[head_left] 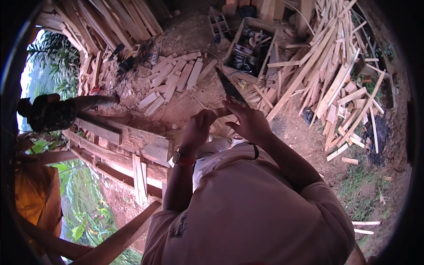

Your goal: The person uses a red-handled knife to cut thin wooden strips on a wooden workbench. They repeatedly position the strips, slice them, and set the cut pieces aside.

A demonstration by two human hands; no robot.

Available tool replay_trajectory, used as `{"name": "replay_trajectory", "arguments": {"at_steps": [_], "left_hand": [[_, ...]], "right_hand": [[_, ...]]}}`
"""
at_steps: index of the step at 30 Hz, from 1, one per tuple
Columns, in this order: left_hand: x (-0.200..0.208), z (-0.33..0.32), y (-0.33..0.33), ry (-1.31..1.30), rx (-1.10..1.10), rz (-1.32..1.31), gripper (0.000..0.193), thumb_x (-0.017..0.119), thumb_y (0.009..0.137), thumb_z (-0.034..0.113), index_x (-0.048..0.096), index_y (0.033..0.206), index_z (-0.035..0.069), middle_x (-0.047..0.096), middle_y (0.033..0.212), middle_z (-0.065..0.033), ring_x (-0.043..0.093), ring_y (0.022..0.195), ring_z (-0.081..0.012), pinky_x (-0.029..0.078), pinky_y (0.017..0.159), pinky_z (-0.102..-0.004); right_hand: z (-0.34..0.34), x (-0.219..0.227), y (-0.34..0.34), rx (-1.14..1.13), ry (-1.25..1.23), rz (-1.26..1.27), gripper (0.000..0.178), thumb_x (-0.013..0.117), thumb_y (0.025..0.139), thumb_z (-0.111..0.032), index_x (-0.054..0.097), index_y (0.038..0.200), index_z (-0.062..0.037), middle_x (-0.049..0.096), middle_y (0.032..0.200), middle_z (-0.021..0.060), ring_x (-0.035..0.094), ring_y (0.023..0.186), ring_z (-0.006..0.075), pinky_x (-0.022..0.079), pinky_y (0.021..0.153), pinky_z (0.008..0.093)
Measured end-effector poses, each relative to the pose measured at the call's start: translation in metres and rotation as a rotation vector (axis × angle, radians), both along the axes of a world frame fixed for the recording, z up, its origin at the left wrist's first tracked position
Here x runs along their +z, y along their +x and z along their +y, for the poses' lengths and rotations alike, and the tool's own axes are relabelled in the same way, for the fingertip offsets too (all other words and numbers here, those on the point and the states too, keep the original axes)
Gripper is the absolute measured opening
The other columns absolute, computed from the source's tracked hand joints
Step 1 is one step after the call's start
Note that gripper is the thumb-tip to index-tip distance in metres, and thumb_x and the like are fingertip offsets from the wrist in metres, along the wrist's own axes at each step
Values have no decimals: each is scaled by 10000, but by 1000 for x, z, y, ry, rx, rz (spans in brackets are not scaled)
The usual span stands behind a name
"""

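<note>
My left hand, with a band at the wrist, is closed around a short piece of wood in front of my chest. My right hand is at the wood's other end, its thumb apart from the fingers. From the same hand a handsaw points up and to the left, its dark blade tapering to a narrow tip. The saw's handle is mostly hidden by my fingers, so the exact grip is hard to see.
A wooden bench stands at my left, with another person at its far end. Cut blocks lie ahead, beside a wooden box of tools. A large heap of wood strips spreads at the right.
</note>
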State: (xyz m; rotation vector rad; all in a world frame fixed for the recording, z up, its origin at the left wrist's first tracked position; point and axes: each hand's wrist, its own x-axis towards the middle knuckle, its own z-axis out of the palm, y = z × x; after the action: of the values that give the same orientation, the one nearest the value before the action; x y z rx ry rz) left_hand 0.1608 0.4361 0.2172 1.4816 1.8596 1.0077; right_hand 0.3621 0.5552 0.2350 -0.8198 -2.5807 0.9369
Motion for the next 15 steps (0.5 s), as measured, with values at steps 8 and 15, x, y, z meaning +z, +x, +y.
{"name": "replay_trajectory", "arguments": {"at_steps": [8, 15], "left_hand": [[24, 4, 9, -269, 2, -513, 219, 538, 1094, 179, 567, 957, 10, 528, 709, -62, 544, 633, -159, 430, 589, -329], [22, -1, 12, -265, 0, -662, 300, 577, 1097, 257, 604, 891, 40, 587, 725, 7, 502, 626, -65, 399, 568, -278]], "right_hand": [[2, -1, 2, -21, -73, 132, 289, 720, 990, -260, 720, 1239, -115, 760, 1179, 148, 763, 832, 356, 620, 714, 440], [-8, 3, 0, -48, -122, 107, 192, 694, 1002, -247, 689, 1088, -75, 728, 1301, 123, 760, 809, 348, 613, 685, 454]]}}
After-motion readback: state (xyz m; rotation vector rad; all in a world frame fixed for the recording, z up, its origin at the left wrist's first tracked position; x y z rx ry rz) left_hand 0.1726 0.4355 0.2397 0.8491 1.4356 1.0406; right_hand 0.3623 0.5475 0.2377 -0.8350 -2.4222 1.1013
